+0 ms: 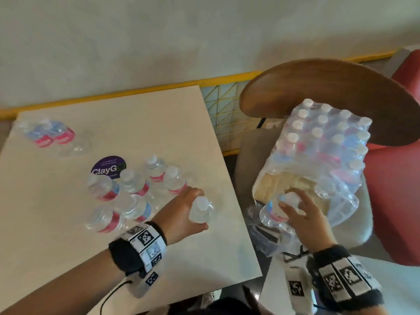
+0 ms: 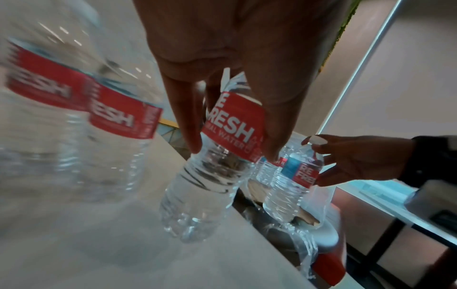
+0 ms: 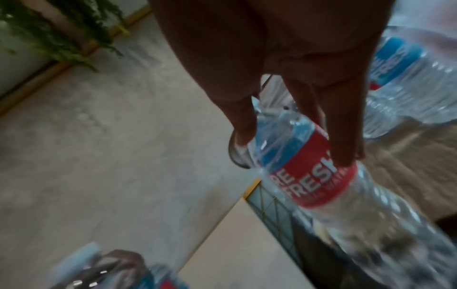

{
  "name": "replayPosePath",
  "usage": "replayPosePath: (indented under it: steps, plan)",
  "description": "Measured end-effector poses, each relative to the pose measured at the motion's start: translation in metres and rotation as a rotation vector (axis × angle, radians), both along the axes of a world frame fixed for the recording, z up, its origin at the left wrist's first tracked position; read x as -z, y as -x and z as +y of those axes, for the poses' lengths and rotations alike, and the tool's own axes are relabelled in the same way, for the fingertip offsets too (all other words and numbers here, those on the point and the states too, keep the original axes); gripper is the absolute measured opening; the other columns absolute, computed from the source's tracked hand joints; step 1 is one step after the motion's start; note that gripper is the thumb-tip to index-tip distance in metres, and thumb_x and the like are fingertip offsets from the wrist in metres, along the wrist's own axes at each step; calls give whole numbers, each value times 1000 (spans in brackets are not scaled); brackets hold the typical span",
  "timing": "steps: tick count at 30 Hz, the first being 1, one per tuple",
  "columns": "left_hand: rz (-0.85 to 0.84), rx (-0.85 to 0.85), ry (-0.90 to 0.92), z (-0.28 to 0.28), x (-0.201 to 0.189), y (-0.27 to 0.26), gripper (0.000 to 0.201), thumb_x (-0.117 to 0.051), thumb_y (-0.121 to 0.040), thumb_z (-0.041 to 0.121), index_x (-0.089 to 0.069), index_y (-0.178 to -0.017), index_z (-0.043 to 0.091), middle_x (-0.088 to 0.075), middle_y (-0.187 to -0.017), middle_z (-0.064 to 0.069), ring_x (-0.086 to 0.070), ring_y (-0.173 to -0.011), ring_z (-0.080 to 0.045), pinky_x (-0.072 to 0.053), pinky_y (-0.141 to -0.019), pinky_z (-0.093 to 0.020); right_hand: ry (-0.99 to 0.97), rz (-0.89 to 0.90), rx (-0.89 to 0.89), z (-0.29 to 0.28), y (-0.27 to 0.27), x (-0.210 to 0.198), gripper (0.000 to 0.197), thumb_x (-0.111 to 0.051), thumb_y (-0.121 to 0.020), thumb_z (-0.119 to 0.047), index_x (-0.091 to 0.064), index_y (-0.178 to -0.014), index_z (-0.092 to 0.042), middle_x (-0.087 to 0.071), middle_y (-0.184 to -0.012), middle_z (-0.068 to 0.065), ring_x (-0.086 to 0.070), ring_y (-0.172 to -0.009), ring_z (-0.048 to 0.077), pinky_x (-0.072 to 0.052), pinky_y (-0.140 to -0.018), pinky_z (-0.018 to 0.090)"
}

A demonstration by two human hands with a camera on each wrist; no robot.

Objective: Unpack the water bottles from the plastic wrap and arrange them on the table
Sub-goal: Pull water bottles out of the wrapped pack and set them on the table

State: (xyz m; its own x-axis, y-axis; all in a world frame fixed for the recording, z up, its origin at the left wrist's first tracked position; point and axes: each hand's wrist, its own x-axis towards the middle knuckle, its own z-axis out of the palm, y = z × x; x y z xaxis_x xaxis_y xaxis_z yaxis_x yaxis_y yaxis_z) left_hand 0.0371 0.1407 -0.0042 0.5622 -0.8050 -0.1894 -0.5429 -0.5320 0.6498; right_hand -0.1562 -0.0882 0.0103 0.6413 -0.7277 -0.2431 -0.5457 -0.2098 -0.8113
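Observation:
My left hand grips a clear water bottle with a red label from above, over the table's right part; its base is at or just above the tabletop. My right hand holds a second bottle by its top at the torn open end of the wrapped pack. The pack lies on a chair seat right of the table and holds several capped bottles. Several loose bottles stand grouped on the table.
Two wrapped bottles lie at the table's far left. A purple round sticker is on the tabletop. A wooden chair back rises behind the pack, a red seat to its right. Yellow railing runs along the wall.

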Motion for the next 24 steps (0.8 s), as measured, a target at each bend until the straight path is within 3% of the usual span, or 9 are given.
replayPosePath:
  steps: [2,4,6,8,11,12,15,20,24]
  plan:
    - [-4,-73,10,21,5,-1,59,-79,-68,36,-46,-116,27,-48,-119,10,-52,-113,-13,-47,-92,-31,-45,39,-165,19,-3,-2,25,-61,-89,-25,-54,-111,-33,-60,-80,-14,-63,-75,12,-56,-74,37]
    - [42,-181,38,35,8,-1,60,-78,-71,32,-45,-121,28,-51,-118,10,-54,-109,-11,-48,-90,-25,-45,72,-301,40,-19,-2,24,-60,-88,-32,-53,-108,-42,-64,-81,-9,-64,-69,13,-55,-71,37]
    - [113,-285,83,45,9,-2,62,-77,-74,26,-41,-124,31,-54,-116,10,-55,-104,-9,-47,-81,-15,-40,75,-402,63,-42,2,23,-60,-87,-32,-50,-102,-47,-66,-84,1,-59,-61,21,-52,-67,34]
    - [132,-362,95,51,12,-1,57,-76,-76,20,-42,-121,29,-54,-113,6,-54,-101,-11,-45,-75,-12,-53,47,-473,87,-68,4,24,-61,-88,-28,-50,-103,-42,-64,-90,4,-56,-61,31,-48,-64,32]
    - [41,-431,83,55,17,-2,45,-72,-76,13,-46,-113,19,-52,-109,1,-53,-98,-15,-41,-80,-17,-18,35,-572,118,-104,5,29,-60,-89,-29,-51,-116,-32,-63,-96,0,-48,-60,14,-42,-66,26]
    - [24,-452,91,56,15,-3,44,-71,-76,13,-46,-113,18,-53,-108,0,-54,-97,-16,-43,-81,-21,-3,38,-607,126,-114,3,32,-59,-90,-29,-50,-121,-31,-63,-99,1,-50,-65,11,-40,-68,23]
    - [-14,-475,57,59,5,-7,58,-70,-78,15,-39,-126,20,-46,-121,4,-51,-102,-14,-47,-87,-29,-11,30,-641,135,-135,2,36,-57,-91,-28,-49,-126,-29,-65,-106,6,-59,-88,22,-46,-78,25]
    - [-203,-357,-77,62,-9,-11,44,-68,-82,13,-44,-119,14,-45,-123,0,-53,-103,-19,-43,-77,-26,-4,24,-641,135,-153,0,35,-57,-92,-29,-48,-126,-28,-60,-100,-1,-51,-72,11,-38,-72,20]
    - [-223,-339,-165,58,-16,-19,47,-68,-82,16,-43,-122,15,-42,-125,-1,-53,-108,-21,-43,-75,-26,-49,27,-629,132,-153,-3,48,-62,-88,-31,-44,-133,-29,-60,-121,3,-58,-102,20,-44,-85,24]
